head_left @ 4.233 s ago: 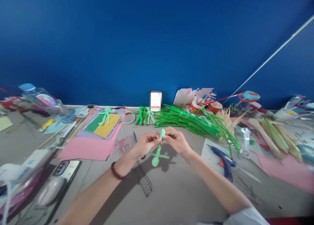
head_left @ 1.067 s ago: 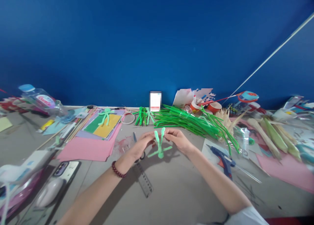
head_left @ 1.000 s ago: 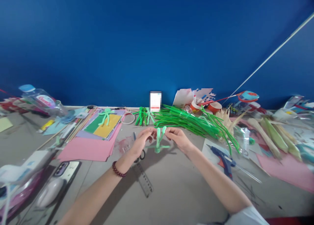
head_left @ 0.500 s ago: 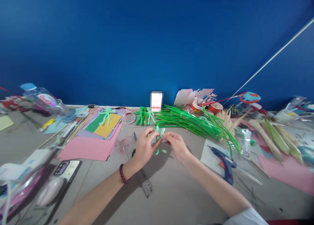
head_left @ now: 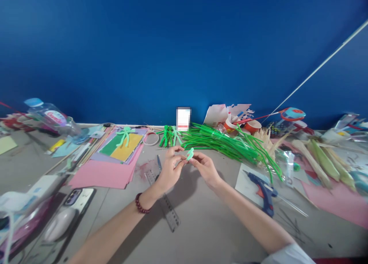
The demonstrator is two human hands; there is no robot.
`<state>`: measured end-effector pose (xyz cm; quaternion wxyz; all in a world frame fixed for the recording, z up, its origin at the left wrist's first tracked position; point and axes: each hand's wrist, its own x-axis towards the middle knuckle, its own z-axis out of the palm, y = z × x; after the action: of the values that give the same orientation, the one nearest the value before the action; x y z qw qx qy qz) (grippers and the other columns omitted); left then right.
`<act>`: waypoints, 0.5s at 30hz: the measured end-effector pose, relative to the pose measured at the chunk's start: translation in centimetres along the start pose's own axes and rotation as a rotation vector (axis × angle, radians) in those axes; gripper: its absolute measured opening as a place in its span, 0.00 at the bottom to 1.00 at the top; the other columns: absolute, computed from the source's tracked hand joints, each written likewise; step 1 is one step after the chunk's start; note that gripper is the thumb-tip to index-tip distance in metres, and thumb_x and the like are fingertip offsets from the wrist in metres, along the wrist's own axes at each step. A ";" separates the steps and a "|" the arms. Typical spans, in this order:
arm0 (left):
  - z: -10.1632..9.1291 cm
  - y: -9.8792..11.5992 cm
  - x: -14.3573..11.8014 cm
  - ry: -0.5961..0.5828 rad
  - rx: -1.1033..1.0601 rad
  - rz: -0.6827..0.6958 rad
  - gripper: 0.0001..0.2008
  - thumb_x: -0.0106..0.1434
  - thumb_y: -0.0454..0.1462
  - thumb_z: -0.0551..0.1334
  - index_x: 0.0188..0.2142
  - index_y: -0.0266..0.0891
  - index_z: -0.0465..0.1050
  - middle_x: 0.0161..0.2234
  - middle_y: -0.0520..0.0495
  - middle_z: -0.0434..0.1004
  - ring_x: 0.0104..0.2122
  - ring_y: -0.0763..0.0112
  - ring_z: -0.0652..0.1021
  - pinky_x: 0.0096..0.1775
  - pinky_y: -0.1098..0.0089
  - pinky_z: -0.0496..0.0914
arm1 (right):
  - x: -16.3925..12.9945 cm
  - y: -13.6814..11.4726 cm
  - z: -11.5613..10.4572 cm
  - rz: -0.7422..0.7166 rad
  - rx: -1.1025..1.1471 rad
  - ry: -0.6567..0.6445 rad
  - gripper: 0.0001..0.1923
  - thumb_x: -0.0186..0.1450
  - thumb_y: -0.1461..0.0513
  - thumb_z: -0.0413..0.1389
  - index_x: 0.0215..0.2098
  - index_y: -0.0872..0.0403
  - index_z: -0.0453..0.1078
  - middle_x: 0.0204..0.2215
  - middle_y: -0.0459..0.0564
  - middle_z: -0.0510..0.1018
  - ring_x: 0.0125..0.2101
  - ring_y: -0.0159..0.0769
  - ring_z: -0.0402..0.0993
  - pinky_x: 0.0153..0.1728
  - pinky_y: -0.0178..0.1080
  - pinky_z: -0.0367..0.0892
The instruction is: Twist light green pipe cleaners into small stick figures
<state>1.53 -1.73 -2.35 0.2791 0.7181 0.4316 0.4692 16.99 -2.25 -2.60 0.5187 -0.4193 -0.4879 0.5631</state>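
Between my two hands, above the middle of the table, is a small bent piece of light green pipe cleaner (head_left: 190,154). My left hand (head_left: 171,169) pinches it from the left with thumb and finger. From the right, the fingertips of my right hand (head_left: 206,168) are closed on it as well. Parts of it are hidden behind the fingers. Just beyond my hands stand small pipe-cleaner figures (head_left: 169,136) by the wall. A similar light green figure (head_left: 124,136) lies on the papers to the left.
Green pipe cleaners (head_left: 218,141) are heaped behind my right hand. A blue glue gun (head_left: 263,193) lies at the right on white paper. A clear ruler (head_left: 169,212) is under my left arm. Pink paper (head_left: 103,175), a phone (head_left: 83,200) and a plastic bottle (head_left: 54,116) are leftward.
The light green pipe cleaner, longer with ends spread apart before, now shows as a compact curl between my fingertips. My left hand has turned, and my fingers have drawn closer together.
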 end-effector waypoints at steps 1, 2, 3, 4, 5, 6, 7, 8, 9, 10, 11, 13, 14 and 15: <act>0.0 0.0 0.1 -0.030 -0.053 -0.035 0.08 0.61 0.37 0.59 0.28 0.39 0.74 0.45 0.43 0.67 0.49 0.62 0.68 0.52 0.60 0.63 | 0.0 0.0 0.0 -0.024 -0.002 -0.022 0.14 0.54 0.53 0.62 0.34 0.52 0.75 0.30 0.46 0.74 0.31 0.33 0.67 0.35 0.36 0.63; -0.1 0.1 0.2 -0.067 -0.112 -0.071 0.09 0.61 0.38 0.59 0.28 0.38 0.75 0.44 0.43 0.67 0.48 0.62 0.68 0.51 0.60 0.64 | 0.1 -0.1 -0.1 -0.047 -0.016 -0.044 0.13 0.54 0.53 0.62 0.33 0.52 0.75 0.30 0.46 0.73 0.32 0.33 0.67 0.36 0.37 0.63; -0.2 0.2 0.3 -0.108 -0.174 -0.108 0.10 0.61 0.39 0.60 0.27 0.38 0.75 0.44 0.43 0.66 0.48 0.62 0.69 0.50 0.61 0.65 | 0.1 -0.2 -0.1 -0.067 -0.036 -0.063 0.12 0.55 0.53 0.62 0.32 0.52 0.76 0.29 0.46 0.72 0.32 0.33 0.67 0.36 0.37 0.63; -0.4 0.3 0.4 -0.156 -0.237 -0.147 0.11 0.61 0.40 0.60 0.27 0.38 0.75 0.44 0.42 0.66 0.47 0.62 0.69 0.49 0.62 0.66 | 0.1 -0.3 -0.2 -0.081 -0.052 -0.082 0.11 0.56 0.53 0.61 0.30 0.52 0.76 0.29 0.46 0.71 0.32 0.33 0.66 0.36 0.36 0.62; -0.6 0.5 0.5 -0.209 -0.298 -0.184 0.11 0.61 0.41 0.60 0.26 0.37 0.75 0.44 0.42 0.66 0.46 0.62 0.70 0.47 0.63 0.67 | 0.1 -0.4 -0.2 -0.084 -0.056 -0.101 0.11 0.56 0.54 0.61 0.29 0.53 0.76 0.28 0.46 0.70 0.32 0.33 0.66 0.36 0.36 0.62; -0.8 0.7 0.6 -0.256 -0.351 -0.218 0.12 0.61 0.41 0.60 0.26 0.36 0.74 0.43 0.42 0.66 0.45 0.63 0.70 0.45 0.64 0.68 | 0.1 -0.5 -0.3 -0.075 -0.044 -0.121 0.11 0.57 0.54 0.61 0.28 0.53 0.76 0.28 0.46 0.70 0.32 0.33 0.66 0.36 0.36 0.62; -1.0 0.9 0.7 -0.294 -0.391 -0.245 0.12 0.61 0.41 0.60 0.26 0.36 0.74 0.43 0.42 0.67 0.44 0.64 0.71 0.44 0.65 0.69 | 0.1 -0.6 -0.3 -0.058 -0.023 -0.135 0.11 0.57 0.54 0.60 0.27 0.53 0.75 0.28 0.46 0.70 0.32 0.32 0.66 0.36 0.36 0.62; -1.2 1.1 0.8 -0.321 -0.412 -0.264 0.13 0.61 0.41 0.59 0.25 0.36 0.73 0.42 0.43 0.67 0.43 0.64 0.71 0.43 0.66 0.69 | 0.1 -0.6 -0.4 -0.034 -0.003 -0.143 0.11 0.57 0.54 0.60 0.28 0.53 0.75 0.29 0.46 0.71 0.31 0.32 0.67 0.36 0.36 0.62; -1.3 1.3 0.8 -0.332 -0.409 -0.277 0.13 0.61 0.41 0.59 0.25 0.36 0.72 0.42 0.43 0.67 0.42 0.65 0.72 0.42 0.66 0.69 | 0.1 -0.6 -0.4 -0.011 0.010 -0.140 0.10 0.57 0.54 0.61 0.28 0.53 0.75 0.29 0.46 0.71 0.31 0.31 0.67 0.36 0.36 0.62; -1.5 1.5 0.9 -0.325 -0.377 -0.276 0.12 0.61 0.41 0.58 0.25 0.36 0.71 0.42 0.43 0.68 0.41 0.65 0.72 0.41 0.67 0.69 | 0.1 -0.6 -0.4 0.006 0.011 -0.127 0.11 0.56 0.54 0.61 0.27 0.53 0.75 0.29 0.45 0.71 0.30 0.31 0.67 0.35 0.36 0.61; -1.5 1.6 0.9 -0.299 -0.316 -0.254 0.10 0.61 0.40 0.58 0.26 0.37 0.71 0.42 0.43 0.68 0.41 0.65 0.72 0.42 0.66 0.69 | 0.1 -0.6 -0.4 0.017 -0.001 -0.104 0.11 0.56 0.54 0.61 0.27 0.54 0.74 0.29 0.45 0.71 0.30 0.31 0.66 0.35 0.35 0.61; -1.5 1.8 0.7 -0.198 -0.115 -0.147 0.07 0.59 0.39 0.60 0.29 0.38 0.71 0.42 0.43 0.69 0.43 0.64 0.72 0.44 0.64 0.68 | 0.0 -0.4 -0.3 0.023 -0.043 -0.040 0.12 0.55 0.54 0.61 0.26 0.54 0.74 0.27 0.45 0.71 0.29 0.31 0.66 0.33 0.35 0.60; -1.4 1.8 0.5 -0.136 0.009 -0.074 0.06 0.58 0.39 0.61 0.30 0.38 0.72 0.42 0.44 0.69 0.44 0.63 0.72 0.46 0.62 0.67 | 0.0 -0.4 -0.2 0.025 -0.059 -0.003 0.12 0.55 0.54 0.61 0.26 0.55 0.73 0.26 0.45 0.71 0.28 0.31 0.65 0.32 0.35 0.60; -1.3 1.8 0.4 -0.081 0.137 -0.001 0.05 0.58 0.39 0.62 0.30 0.39 0.72 0.42 0.44 0.70 0.45 0.62 0.71 0.48 0.61 0.66 | -0.1 -0.3 -0.1 0.029 -0.065 0.036 0.12 0.54 0.53 0.61 0.26 0.55 0.73 0.25 0.45 0.71 0.27 0.31 0.65 0.31 0.34 0.59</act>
<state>1.09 -2.26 -0.24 0.2469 0.7539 0.4513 0.4088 17.11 -2.33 -2.32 0.5051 -0.4529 -0.4906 0.5469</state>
